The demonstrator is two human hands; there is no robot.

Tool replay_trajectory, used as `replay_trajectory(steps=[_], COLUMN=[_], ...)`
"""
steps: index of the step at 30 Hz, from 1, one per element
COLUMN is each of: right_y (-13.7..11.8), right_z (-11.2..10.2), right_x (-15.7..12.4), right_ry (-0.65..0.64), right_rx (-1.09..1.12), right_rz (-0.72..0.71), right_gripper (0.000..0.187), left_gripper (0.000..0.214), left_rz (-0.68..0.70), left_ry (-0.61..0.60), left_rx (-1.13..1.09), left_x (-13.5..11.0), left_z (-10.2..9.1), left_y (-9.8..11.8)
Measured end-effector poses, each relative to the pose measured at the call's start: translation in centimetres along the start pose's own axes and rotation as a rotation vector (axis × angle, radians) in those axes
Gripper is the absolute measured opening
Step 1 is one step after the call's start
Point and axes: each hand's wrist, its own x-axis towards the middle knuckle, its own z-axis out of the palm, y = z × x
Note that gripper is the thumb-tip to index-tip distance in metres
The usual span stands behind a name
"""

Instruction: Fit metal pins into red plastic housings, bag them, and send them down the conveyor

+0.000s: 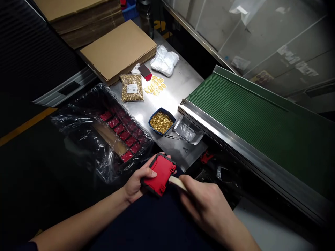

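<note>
My left hand (137, 183) is closed around a red plastic case (160, 173) with black edges, its thumb pressed on the flat red face. Two small hinge-like red parts show along the case's right side. My right hand (205, 198) grips a pale, cream-coloured flat tool (179, 182); most of it lies under the fingers, so its kind cannot be made out. Its tip reaches the right edge of the case, and I cannot tell whether they touch. Ahead of both hands, a dark blue tray (149, 122) holds many small gold-coloured pieces.
A plastic-lined box (103, 167) with several red items stands left. A bag of gold-coloured pieces (132, 94), a sticker sheet (155, 85), white plastic bags (164, 61) and stacked cardboard (119, 48) lie on the metal table (180, 87). A green conveyor belt (248, 118) runs along the right; tweezers (172, 137) lie near the tray.
</note>
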Motion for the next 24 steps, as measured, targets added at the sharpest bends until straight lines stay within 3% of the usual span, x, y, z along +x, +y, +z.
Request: replay_trajectory(steps=[4, 7, 11, 14, 16, 18, 20, 22, 23, 24], right_y=[-0.6, -0.6, -1.1, -1.8, -1.4, 0.6, 4.6, 9.7, 12.3, 14.7], right_z=[1.5, 1.7, 1.4, 0.6, -0.2, -0.7, -0.3, 1.8, 3.3, 5.0], right_x=[1.5, 1.9, 2.4, 2.9, 3.1, 2.8, 2.2, 1.9, 2.1, 2.6], right_ry=[0.043, -0.004, -0.002, -0.089, -0.074, 0.044, 0.204, 0.345, 0.346, 0.310], right_rx=[-0.180, -0.255, -0.283, -0.258, -0.236, -0.118, 0.085, 0.209, 0.224, 0.231], right_rz=[-0.043, -0.077, -0.008, -0.068, -0.103, -0.030, 0.175, 0.476, 0.654, 0.732], right_gripper=[0.008, 0.011, 0.009, 0.009, 0.011, 0.011, 0.017, 0.025, 0.025, 0.022], left_gripper=[0.066, 0.066, 0.068, 0.069, 0.069, 0.073, 0.077, 0.080, 0.081, 0.083], left_rz=[-0.004, 0.001, 0.002, -0.005, -0.008, -0.021, -0.049, -0.092, -0.118, -0.147], left_ry=[0.008, 0.013, 0.018, 0.021, 0.029, 0.042, 0.065, 0.076, 0.072, 0.061], left_rx=[0.031, 0.080, 0.146, 0.178, 0.186, 0.199, 0.251, 0.345, 0.395, 0.438], left_x=[0.1, 0.0, 0.0, 0.3, 0.4, 0.4, 0.3, 0.2, 0.1, 0.0], left_z=[0.0, 0.0, 0.0, 0.2, 0.4, 0.6, 0.6, 0.3, 0.2, 0.1], left_y=[0.1, 0.1, 0.3, 0.5, 0.7, 1.1, 1.7, 2.7, 3.2, 3.7])
